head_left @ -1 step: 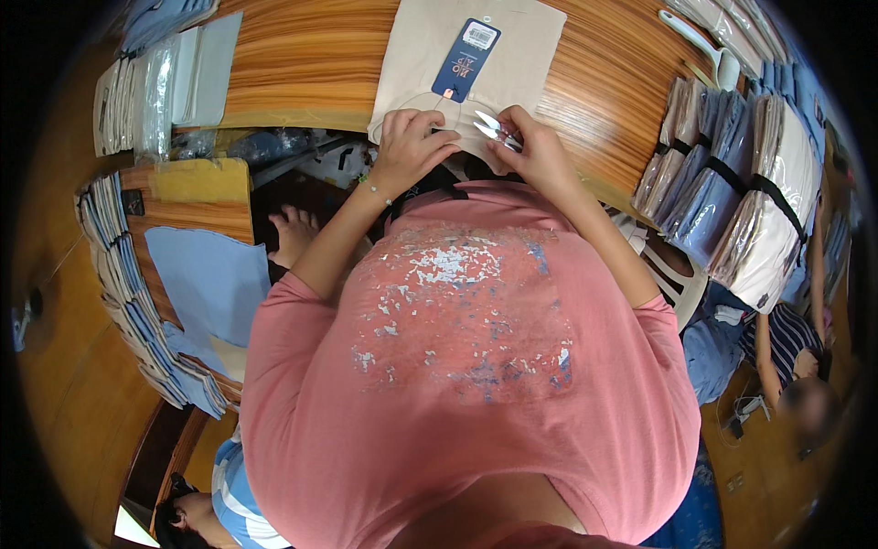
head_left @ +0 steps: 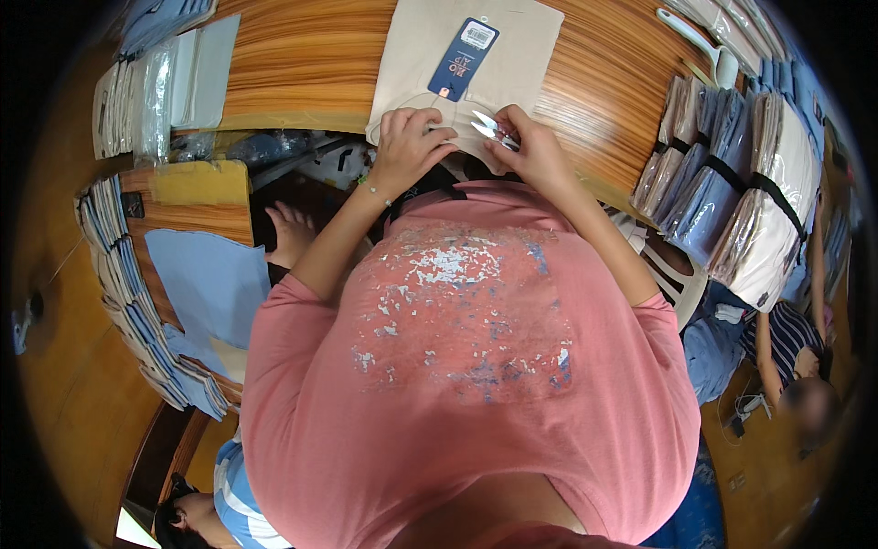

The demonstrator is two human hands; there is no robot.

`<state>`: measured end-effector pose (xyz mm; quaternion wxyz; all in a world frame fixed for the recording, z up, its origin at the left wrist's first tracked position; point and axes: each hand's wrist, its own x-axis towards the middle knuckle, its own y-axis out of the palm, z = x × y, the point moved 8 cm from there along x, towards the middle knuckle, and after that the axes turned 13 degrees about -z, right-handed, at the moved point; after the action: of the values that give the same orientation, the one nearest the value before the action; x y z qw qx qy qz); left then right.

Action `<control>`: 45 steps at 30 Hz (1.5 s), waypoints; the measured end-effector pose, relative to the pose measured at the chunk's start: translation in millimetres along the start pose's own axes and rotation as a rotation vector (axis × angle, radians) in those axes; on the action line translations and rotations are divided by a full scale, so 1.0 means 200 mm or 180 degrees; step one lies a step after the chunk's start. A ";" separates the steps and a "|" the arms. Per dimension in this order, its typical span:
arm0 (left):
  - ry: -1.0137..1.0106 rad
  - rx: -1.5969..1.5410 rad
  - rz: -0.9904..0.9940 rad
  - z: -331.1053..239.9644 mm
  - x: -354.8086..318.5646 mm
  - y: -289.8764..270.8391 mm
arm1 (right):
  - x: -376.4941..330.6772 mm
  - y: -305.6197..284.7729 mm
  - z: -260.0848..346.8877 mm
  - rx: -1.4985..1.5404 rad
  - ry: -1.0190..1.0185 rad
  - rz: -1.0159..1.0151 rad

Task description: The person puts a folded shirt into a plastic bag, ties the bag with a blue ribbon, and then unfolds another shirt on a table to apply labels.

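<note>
Beige and flat, the folded garment (head_left: 526, 55) with its navy hang tag (head_left: 465, 62) lies across the near edge of the wood-grain table (head_left: 302, 64). The left hand (head_left: 407, 142) is at its near end, fingers curled inward; whether they pinch fabric, I cannot tell. The right hand (head_left: 538, 151) grips small thread snips (head_left: 487, 121), blades parted. The step seems to be close snipping work; any cut calls for a steady garment and clear fingertips.
</note>
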<state>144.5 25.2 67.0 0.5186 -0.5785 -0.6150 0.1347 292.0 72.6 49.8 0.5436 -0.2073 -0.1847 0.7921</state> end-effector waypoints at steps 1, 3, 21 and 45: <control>-0.0099 0.0049 0.0090 0.01 0.00 0.01 | 0.00 0.01 -0.01 0.0077 -0.0039 -0.0005; -0.0209 0.0088 0.0294 0.02 0.02 0.04 | 0.01 0.02 -0.02 0.0075 0.0026 0.0020; 0.0483 0.0088 -0.0303 -0.02 -0.15 -0.05 | 0.04 0.05 -0.06 0.0060 -0.0047 0.0058; -0.0241 -0.0913 0.0175 0.02 -0.15 0.02 | -0.04 0.22 0.09 -0.0478 -0.0459 0.0587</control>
<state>137.9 2.9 47.0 0.4031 -0.6578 -0.6310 0.0813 250.3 49.0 42.7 0.4367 -0.2061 -0.2622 0.8355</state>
